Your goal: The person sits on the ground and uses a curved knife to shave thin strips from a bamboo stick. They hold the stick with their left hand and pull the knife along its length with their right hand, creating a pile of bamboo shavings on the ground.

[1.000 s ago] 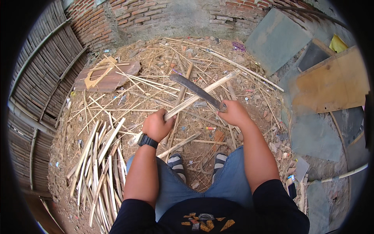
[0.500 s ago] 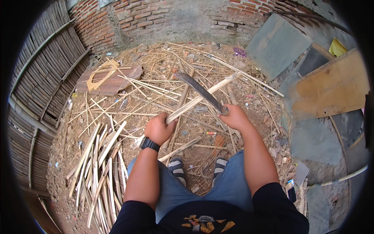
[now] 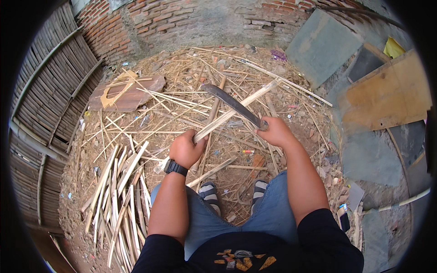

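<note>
- Brick wall [image 3: 191, 22] at top, bamboo fence [image 3: 45, 104] on left.
- Dirt ground [image 3: 273, 150] strewn with straw and splinters.
- Pile of split bamboo strips [image 3: 120, 195] at lower left.
- Bamboo slat [image 3: 236, 110] slanting up to the right, held above ground.
- Machete [image 3: 232, 104] blade crossing over slat.
- Left hand [image 3: 185, 148] fingers wrapped tight around slat's lower end.
- Right hand [image 3: 274, 132] fingers clenched on machete handle.

Black short-sleeved shirt with orange print, blue denim shorts, striped sandals, black wristwatch [image 3: 175, 167] on the left wrist.
</note>
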Demonstrator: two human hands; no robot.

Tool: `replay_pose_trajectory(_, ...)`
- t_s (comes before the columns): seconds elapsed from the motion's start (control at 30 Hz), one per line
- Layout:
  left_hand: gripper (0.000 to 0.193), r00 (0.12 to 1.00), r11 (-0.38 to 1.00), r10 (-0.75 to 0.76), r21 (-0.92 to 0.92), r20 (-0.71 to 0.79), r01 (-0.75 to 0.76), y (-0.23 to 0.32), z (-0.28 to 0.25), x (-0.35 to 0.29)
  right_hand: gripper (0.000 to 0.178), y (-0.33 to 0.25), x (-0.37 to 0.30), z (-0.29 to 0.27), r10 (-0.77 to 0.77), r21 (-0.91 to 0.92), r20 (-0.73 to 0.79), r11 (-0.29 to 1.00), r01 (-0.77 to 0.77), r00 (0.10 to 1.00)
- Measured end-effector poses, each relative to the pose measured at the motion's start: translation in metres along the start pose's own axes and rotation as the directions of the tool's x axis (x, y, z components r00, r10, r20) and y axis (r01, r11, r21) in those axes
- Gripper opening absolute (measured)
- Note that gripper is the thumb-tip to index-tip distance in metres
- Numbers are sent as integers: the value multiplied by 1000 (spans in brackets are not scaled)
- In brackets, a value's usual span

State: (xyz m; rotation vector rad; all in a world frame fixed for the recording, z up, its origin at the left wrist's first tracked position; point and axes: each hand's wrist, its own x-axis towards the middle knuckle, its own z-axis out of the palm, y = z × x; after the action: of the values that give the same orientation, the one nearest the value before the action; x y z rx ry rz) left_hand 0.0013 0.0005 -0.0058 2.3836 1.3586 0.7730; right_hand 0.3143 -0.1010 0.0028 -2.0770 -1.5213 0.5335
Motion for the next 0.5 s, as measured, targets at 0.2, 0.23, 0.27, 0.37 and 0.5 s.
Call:
replay_pose_trajectory(0.2, 41, 1000, 1000, -9, 27, 30, 8, 1, -2, -1, 44, -14, -4, 15, -115, -105, 88, 987, 124, 989)
replay_pose_trajectory(0.23, 41, 1000, 1000, -8, 27, 30, 7, 1, -2, -2, 43, -18, -4, 16, -110, -131, 116, 983, 125, 987)
replay_pose_trajectory(0.27, 41, 1000, 1000, -7, 25, 29, 6, 2, -2, -2, 41, -19, -4, 17, -104, -159, 144, 979, 127, 984)
replay_pose_trajectory(0.37, 41, 1000, 1000, 1, 8, 20, -1, 0, 0, -2, 40, -17, -4, 19, -114, -188, 120, 973, 135, 986)
replay_pose_trajectory(0.5, 40, 1000, 1000, 23, -3, 17, -23, 4, -1, -2, 39, -16, -4, 16, -120, -170, 142, 975, 144, 983)
